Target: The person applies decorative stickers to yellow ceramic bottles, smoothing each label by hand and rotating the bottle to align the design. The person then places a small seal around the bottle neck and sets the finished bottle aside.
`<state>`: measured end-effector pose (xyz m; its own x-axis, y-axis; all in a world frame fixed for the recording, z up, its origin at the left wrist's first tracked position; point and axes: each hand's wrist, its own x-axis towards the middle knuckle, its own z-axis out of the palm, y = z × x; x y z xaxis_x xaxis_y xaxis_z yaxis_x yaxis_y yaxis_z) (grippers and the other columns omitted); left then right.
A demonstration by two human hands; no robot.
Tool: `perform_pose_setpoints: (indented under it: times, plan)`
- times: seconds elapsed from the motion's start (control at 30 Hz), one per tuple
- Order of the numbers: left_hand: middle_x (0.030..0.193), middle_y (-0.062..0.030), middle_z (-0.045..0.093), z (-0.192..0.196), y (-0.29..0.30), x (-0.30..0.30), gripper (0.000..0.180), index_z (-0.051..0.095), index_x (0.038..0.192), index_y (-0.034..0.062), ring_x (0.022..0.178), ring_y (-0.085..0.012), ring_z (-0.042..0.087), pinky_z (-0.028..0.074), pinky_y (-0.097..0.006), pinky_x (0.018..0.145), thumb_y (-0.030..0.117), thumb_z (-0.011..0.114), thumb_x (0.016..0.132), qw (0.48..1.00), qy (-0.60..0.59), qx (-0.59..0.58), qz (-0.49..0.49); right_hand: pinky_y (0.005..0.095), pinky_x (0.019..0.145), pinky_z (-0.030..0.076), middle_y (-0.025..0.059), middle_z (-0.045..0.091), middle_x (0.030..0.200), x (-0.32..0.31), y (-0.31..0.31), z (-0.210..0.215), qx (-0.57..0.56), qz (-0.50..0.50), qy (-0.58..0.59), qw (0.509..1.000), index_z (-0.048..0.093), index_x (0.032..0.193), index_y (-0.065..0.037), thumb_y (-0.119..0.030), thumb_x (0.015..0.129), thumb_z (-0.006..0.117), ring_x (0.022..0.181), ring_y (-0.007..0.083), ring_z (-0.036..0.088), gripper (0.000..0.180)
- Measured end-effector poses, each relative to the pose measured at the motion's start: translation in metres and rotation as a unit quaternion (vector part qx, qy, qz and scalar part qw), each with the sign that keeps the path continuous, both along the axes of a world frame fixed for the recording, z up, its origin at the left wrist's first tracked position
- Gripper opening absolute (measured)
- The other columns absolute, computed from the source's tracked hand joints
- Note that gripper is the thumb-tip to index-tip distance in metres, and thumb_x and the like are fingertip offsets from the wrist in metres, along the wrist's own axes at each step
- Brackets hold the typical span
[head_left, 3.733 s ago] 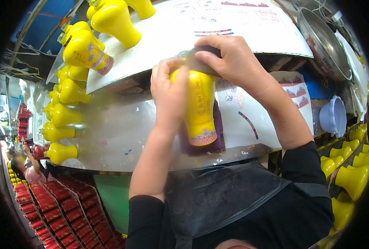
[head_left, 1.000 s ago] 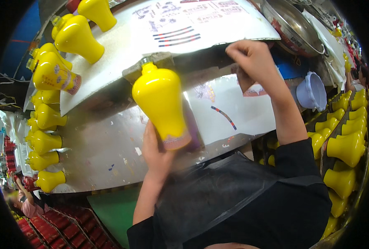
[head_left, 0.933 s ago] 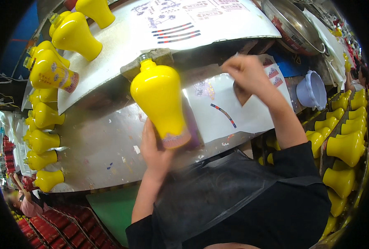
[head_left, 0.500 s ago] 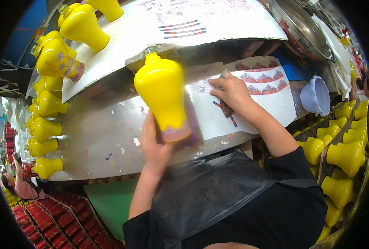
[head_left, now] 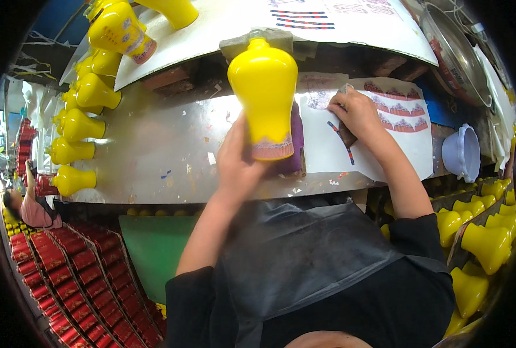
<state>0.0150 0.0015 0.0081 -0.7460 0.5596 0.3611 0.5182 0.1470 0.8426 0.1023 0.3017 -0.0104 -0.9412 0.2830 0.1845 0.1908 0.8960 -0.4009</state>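
A glossy yellow vase [head_left: 262,87] lies with its neck on a grey block, its wide base toward me. A pink and purple patterned band [head_left: 274,146] wraps that base. My left hand [head_left: 239,159] is closed round the base's left side, its fingers partly hidden under the vase. To the right, my right hand [head_left: 359,116] is over a white decal sheet [head_left: 322,145], thumb and fingertips pinched together at a faint purple print. A flat brown scraper-like piece [head_left: 346,135] is tucked in that palm. Beside it lies a narrow dark blue and red strip [head_left: 349,155].
Purple cloth [head_left: 295,136] shows beside the vase on the metal table [head_left: 171,145]. A raised white board [head_left: 362,32] with printed strips spans the back. Yellow vases [head_left: 78,124] line the left. A lilac bucket [head_left: 462,153] stands right. Red items [head_left: 84,272] fill racks lower left.
The whole view has shifted. The vase lies straighter, less tilted than before, with my left hand still at its base. My right hand stays at the same part of the sheet.
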Motion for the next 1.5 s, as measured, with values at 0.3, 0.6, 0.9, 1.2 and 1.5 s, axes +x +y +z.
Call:
perform_pose_setpoints:
  times: [0.3,0.6,0.9,1.2,1.5]
  plan:
    - [0.132,-0.0174,0.062,0.014,0.0,0.004,0.073,0.056,0.141,0.0036,0.116,-0.0354,0.062,0.049,-0.042,0.098,0.024,0.089,0.078,0.986,0.149,0.037,0.058,0.0267,0.06,0.05,0.0035,0.068,0.077,-0.005,0.002,0.047,-0.376,-0.073,-0.083,0.92,0.072,0.09,0.0,-0.02,0.093,0.075,0.064,0.0087,0.061,0.021]
    - [0.108,-0.0115,0.065,0.066,0.045,0.024,0.045,0.072,0.107,0.0095,0.097,-0.0325,0.064,0.052,-0.043,0.085,0.018,0.091,0.068,0.958,0.288,0.01,0.009,0.0166,0.043,0.035,-0.0032,0.062,0.064,0.033,-0.067,0.111,-0.666,-0.024,-0.011,0.746,0.074,0.1,-0.002,-0.024,0.097,0.075,0.047,0.0024,0.049,0.023]
    - [0.089,-0.0138,0.071,0.078,0.039,0.032,0.016,0.074,0.101,-0.0005,0.077,-0.0271,0.07,0.055,-0.036,0.068,0.001,0.078,0.085,0.994,0.056,0.091,-0.02,0.0158,0.048,0.04,-0.0002,0.064,0.076,0.044,-0.083,0.147,-0.526,0.025,0.086,0.846,0.076,0.111,-0.001,-0.017,0.098,0.072,0.053,0.0038,0.053,0.021]
    - [0.093,-0.0043,0.075,0.101,0.021,0.027,0.035,0.067,0.126,0.0011,0.083,-0.0068,0.068,0.054,-0.022,0.075,-0.001,0.075,0.091,0.992,-0.102,0.019,-0.078,0.0197,0.052,0.039,0.0012,0.061,0.078,0.015,-0.076,0.163,-0.255,0.183,0.022,0.949,0.077,0.107,-0.006,-0.02,0.086,0.087,0.061,0.0051,0.054,0.027]
    - [0.093,-0.0048,0.072,0.086,0.024,-0.009,0.044,0.06,0.134,0.0004,0.083,-0.0064,0.066,0.052,-0.022,0.075,-0.002,0.073,0.092,0.989,-0.141,0.053,-0.012,0.0244,0.067,0.053,0.0042,0.07,0.079,-0.042,-0.075,0.164,-0.225,0.197,0.059,0.953,0.072,0.092,0.0,-0.007,0.087,0.077,0.071,0.0087,0.064,0.01]
